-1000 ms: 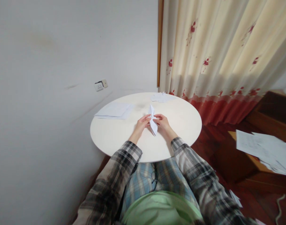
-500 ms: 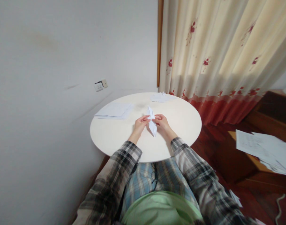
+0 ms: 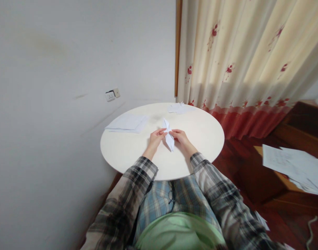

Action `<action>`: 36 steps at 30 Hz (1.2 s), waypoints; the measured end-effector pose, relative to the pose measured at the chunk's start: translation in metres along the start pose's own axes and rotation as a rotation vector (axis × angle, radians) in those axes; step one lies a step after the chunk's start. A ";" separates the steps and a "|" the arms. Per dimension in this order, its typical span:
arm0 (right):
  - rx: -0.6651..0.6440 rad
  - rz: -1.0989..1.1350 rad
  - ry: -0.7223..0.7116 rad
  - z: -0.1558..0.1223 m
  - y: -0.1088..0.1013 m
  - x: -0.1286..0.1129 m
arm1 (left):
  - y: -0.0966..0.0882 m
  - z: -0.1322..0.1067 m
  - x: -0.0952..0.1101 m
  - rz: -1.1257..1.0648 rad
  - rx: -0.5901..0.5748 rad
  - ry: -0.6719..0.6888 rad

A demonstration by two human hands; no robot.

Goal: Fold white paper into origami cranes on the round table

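Note:
A piece of folded white paper [image 3: 169, 141], long and pointed at both ends, is held above the round white table [image 3: 133, 149]. My left hand [image 3: 157, 136] pinches its middle from the left, thumb and fingers closed on the edge. From the right, my right hand [image 3: 181, 137] grips the same middle part, its fingers closed. One tip of the paper points away from me, the other toward me. Fingertips hide part of the paper's centre.
Flat white sheets [image 3: 126, 123] lie stacked at the table's left. At the far edge are more white papers [image 3: 180, 108], some crumpled or folded. A socket [image 3: 110, 96] is on the wall; a patterned curtain [image 3: 234, 62] hangs behind. Printed papers [image 3: 291, 166] cover a wooden surface at right.
The fingers of my right hand have shifted slightly on the paper's middle. The paper's far tip has tilted a little to the left.

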State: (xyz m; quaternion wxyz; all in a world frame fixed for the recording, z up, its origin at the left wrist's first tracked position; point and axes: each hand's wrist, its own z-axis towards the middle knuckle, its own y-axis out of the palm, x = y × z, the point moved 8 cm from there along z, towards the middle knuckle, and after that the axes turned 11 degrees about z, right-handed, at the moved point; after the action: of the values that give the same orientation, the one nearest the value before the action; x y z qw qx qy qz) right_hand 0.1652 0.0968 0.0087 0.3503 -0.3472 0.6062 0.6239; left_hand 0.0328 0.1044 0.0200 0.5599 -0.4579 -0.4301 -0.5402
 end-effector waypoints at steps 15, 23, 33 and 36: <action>0.079 -0.094 -0.162 0.005 -0.009 -0.014 | 0.007 -0.004 0.000 0.066 -0.060 -0.067; 0.079 -0.198 -0.235 0.005 -0.005 -0.022 | 0.002 -0.003 0.002 0.108 -0.029 -0.020; -0.003 -0.049 -0.281 0.004 0.002 -0.024 | 0.006 -0.003 0.010 -0.055 -0.031 0.032; -0.017 -0.083 -0.349 0.001 0.004 -0.030 | 0.004 -0.003 0.013 -0.057 -0.010 0.072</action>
State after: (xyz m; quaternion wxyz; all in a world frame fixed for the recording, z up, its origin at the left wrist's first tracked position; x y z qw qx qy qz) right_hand 0.1769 0.0973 0.0362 0.4728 -0.2610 0.5162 0.6647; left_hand 0.0379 0.0992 0.0316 0.5572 -0.4286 -0.4197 -0.5742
